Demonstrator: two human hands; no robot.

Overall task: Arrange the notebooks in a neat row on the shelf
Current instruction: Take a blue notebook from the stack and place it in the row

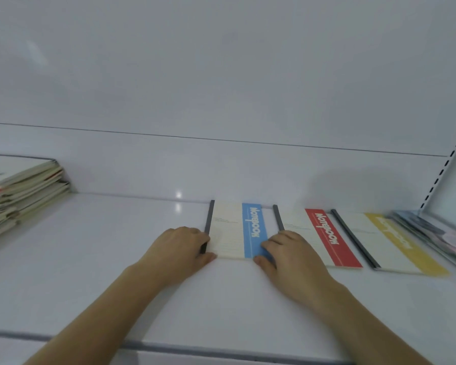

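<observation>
Three cream notebooks lie flat in a row on the white shelf (95, 259). The blue-striped notebook (232, 230) is leftmost, then the red-striped notebook (327, 235), then the yellow-striped notebook (390, 243). My left hand (179, 246) presses against the dark spine and near left corner of the blue-striped one. My right hand (287, 251) rests on its near right corner, fingers on the blue stripe, and covers the near left corner of the red-striped notebook. Both hands lie flat on the shelf.
A loose stack of several notebooks (19, 191) sits at the far left against the back wall. More thin booklets (437, 233) lie at the far right under a slotted upright (442, 169). The shelf's grey front edge (169, 347) runs below my forearms.
</observation>
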